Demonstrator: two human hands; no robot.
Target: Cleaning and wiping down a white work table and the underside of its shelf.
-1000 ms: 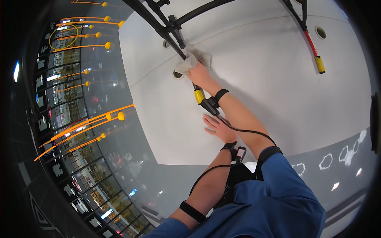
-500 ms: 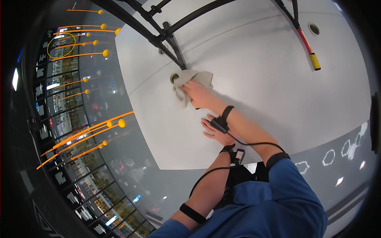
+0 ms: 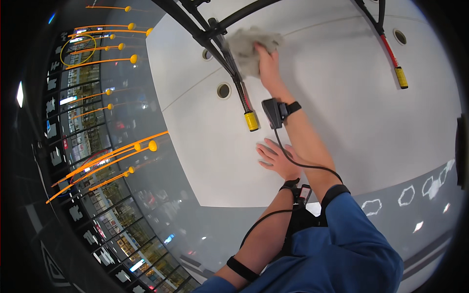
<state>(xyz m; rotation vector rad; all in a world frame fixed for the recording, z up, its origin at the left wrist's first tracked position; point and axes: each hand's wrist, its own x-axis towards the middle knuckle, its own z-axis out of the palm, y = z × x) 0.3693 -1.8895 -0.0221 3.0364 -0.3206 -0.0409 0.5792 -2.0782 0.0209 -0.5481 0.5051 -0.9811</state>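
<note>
A crumpled beige cloth, blurred by motion, is in my right hand, and the fingers are partly hidden in its folds. That hand is over the far part of the white tabletop, just right of a black tubular frame. The near leg of the frame ends in a yellow tip on the tabletop. My left hand rests palm down near the front edge, fingers spread, holding nothing.
Another leg of the frame, red with a yellow end, reaches the table at the right. Round holes pierce the tabletop. A cable runs along my right forearm. Beyond the table's left edge, orange rods with yellow balls stand over grey floor.
My right hand has carried the cloth away from me along the frame's leg, uncovering the yellow tip and a hole. My left hand stays flat on the table; the view has shifted slightly.
</note>
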